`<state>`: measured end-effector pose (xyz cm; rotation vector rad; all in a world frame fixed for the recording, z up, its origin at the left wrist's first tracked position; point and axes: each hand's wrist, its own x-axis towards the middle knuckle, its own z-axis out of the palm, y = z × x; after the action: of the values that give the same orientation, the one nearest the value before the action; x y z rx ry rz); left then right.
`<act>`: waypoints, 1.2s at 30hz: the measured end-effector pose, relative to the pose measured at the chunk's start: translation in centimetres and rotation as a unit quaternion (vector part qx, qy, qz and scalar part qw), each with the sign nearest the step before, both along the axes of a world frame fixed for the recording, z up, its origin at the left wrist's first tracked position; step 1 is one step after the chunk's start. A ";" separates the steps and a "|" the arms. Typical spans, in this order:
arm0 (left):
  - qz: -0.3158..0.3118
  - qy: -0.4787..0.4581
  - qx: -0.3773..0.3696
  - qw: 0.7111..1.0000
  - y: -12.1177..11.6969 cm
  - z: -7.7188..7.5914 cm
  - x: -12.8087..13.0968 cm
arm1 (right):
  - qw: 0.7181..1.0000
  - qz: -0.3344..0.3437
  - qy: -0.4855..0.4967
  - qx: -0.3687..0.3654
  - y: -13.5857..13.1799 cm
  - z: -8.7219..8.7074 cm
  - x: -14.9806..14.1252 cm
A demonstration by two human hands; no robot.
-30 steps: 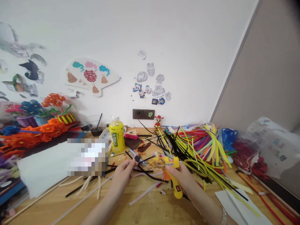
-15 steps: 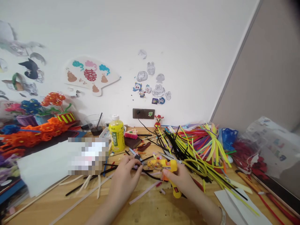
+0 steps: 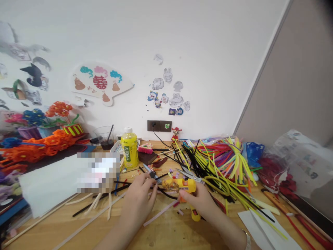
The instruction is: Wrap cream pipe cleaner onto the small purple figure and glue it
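My right hand (image 3: 201, 198) is wrapped round the handle of a yellow hot glue gun (image 3: 177, 185). The gun lies nearly level above the table, its nozzle towards my left hand. My left hand (image 3: 139, 194) has its fingers bent and drawn together just left of the nozzle. A small dark piece (image 3: 152, 174) shows at its fingertips, but what they grip is mostly hidden. Black pipe cleaners (image 3: 169, 194) lie by the fingers and under the gun. Open-bladed scissors (image 3: 191, 176) rest just behind the gun.
Bundled coloured pipe cleaners (image 3: 221, 163) spread across the right. A yellow drink bottle (image 3: 129, 149) and a cup (image 3: 104, 138) of dark liquid stand behind left. White paper (image 3: 52, 180) and pipe-cleaner flowers (image 3: 58, 109) are at left, a plastic bag (image 3: 299, 159) at right.
My left hand has shifted slightly left, its fingertips a little farther from the nozzle. The glue gun has moved slightly left and stays in my right hand.
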<state>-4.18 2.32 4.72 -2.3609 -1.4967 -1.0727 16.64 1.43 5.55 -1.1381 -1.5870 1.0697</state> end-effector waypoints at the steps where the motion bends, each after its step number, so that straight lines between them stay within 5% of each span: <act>1: 0.001 0.001 0.001 1.000 0.0 -0.1 0.0 | 1.000 -0.001 0.003 -0.003 0.0 -0.1 0.0; 15: 0.029 -0.017 -0.011 0.999 0.4 0.3 -0.3 | 1.000 -0.004 0.011 0.018 -0.1 0.7 0.0; 31: -0.018 -0.001 0.004 1.000 0.2 0.3 0.0 | 1.000 0.005 0.010 0.009 -0.2 0.6 -0.1; 36: -0.028 -0.103 -0.055 0.993 0.2 0.3 0.0 | 1.000 0.009 0.013 0.014 -0.2 0.6 -0.1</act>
<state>-4.13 2.56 5.00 -2.4423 -1.6044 -1.3155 16.58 1.24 6.20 -1.0902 -1.5888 1.0669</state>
